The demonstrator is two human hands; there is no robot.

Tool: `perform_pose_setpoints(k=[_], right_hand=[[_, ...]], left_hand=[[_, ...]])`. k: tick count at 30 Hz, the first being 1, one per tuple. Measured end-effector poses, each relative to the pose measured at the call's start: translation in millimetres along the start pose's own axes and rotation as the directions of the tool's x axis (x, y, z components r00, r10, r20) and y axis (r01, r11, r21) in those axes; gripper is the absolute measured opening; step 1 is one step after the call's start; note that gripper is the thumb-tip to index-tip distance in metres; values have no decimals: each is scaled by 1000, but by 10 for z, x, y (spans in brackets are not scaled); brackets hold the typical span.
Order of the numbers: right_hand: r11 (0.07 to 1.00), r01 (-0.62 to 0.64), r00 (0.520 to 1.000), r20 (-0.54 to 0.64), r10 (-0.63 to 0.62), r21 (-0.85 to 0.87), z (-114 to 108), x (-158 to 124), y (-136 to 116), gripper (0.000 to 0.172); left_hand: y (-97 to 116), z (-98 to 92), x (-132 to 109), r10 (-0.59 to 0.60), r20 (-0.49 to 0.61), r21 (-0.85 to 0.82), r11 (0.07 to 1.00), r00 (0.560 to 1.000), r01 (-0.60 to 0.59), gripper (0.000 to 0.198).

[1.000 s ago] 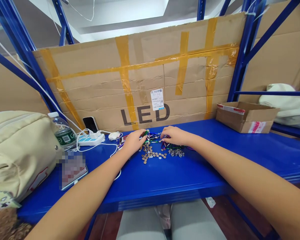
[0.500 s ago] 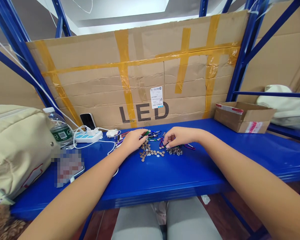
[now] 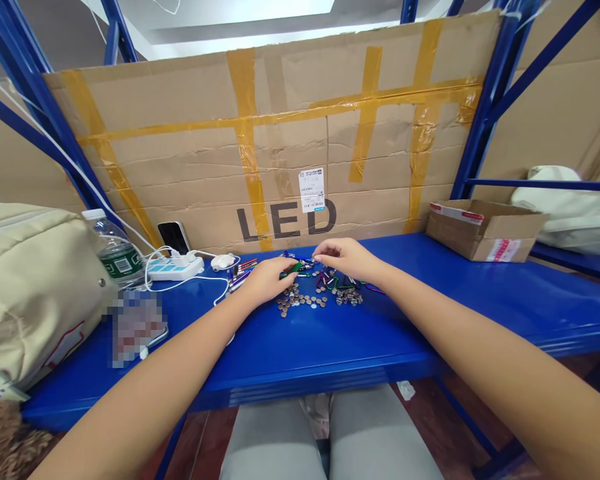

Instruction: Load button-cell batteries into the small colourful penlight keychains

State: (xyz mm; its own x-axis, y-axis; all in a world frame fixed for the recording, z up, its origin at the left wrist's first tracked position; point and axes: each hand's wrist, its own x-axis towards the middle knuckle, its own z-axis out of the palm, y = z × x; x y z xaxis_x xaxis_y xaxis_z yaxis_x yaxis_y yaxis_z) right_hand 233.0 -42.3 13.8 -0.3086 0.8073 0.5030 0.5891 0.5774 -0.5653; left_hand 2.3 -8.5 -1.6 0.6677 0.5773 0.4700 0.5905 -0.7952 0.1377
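Note:
My left hand [image 3: 269, 281] rests at the left of the pile, thumb and fingers closed around a green carabiner [image 3: 295, 268]. Small round copper-coloured discs [image 3: 300, 301] lie scattered in front of its fingertips. My right hand [image 3: 347, 257] hovers over the back of the pile, fingertips pinched beside a blue clip [image 3: 300, 258]; what they hold is too small to make out. Below it lie coloured carabiners [image 3: 329, 280] in green and purple, next to a cluster of silver metal rings [image 3: 350, 297]. Red and purple pen-like sticks [image 3: 243, 268] lie behind my left hand.
On the left of the blue shelf [image 3: 330, 353] are a beige bag [image 3: 35, 287], a water bottle [image 3: 117, 253], a power strip [image 3: 175, 268] with white cables, and a phone leaning upright [image 3: 174, 237]. An open cardboard box [image 3: 485, 230] stands right. A taped cardboard panel [image 3: 290, 153] closes the back.
My right hand has lifted from the carabiners and rings, moving back and slightly left, so they now show. My left hand keeps its place with the green carabiner.

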Motion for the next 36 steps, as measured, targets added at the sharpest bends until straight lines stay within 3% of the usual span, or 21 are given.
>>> perform_pose_setpoints(k=[4, 14, 17, 20, 23, 27, 31, 36], right_hand=[[998, 12, 999, -48, -10, 58, 101, 2, -37, 17], [992, 27, 998, -55, -34, -127, 129, 1, -70, 13], [985, -6, 998, -65, -5, -170, 153, -3, -88, 11], [987, -99, 993, -74, 91, -124, 189, 6, -109, 12], [972, -235, 972, -9, 235, -5, 232, 21, -101, 19], [915, -363, 931, 39, 362, 174, 281, 33, -47, 25], [916, -343, 939, 62, 338, 208, 247, 47, -5, 22], [980, -188, 982, -15, 187, -58, 135, 38, -14, 21]], left_hand=[[47, 8, 4, 33, -6, -34, 999, 999, -33, 25], [124, 38, 4, 70, -55, -146, 986, 996, -77, 26], [141, 54, -1, 71, -53, -59, 995, 996, -74, 28], [176, 78, -6, 91, -70, 201, 977, 993, -75, 31], [187, 92, -5, 137, -31, 438, 892, 990, -110, 36], [155, 81, 3, 213, 22, 493, 848, 977, -196, 30], [144, 65, 28, 194, -9, 486, 858, 981, -165, 28], [174, 55, 42, 134, -65, 446, 890, 989, -92, 33]])
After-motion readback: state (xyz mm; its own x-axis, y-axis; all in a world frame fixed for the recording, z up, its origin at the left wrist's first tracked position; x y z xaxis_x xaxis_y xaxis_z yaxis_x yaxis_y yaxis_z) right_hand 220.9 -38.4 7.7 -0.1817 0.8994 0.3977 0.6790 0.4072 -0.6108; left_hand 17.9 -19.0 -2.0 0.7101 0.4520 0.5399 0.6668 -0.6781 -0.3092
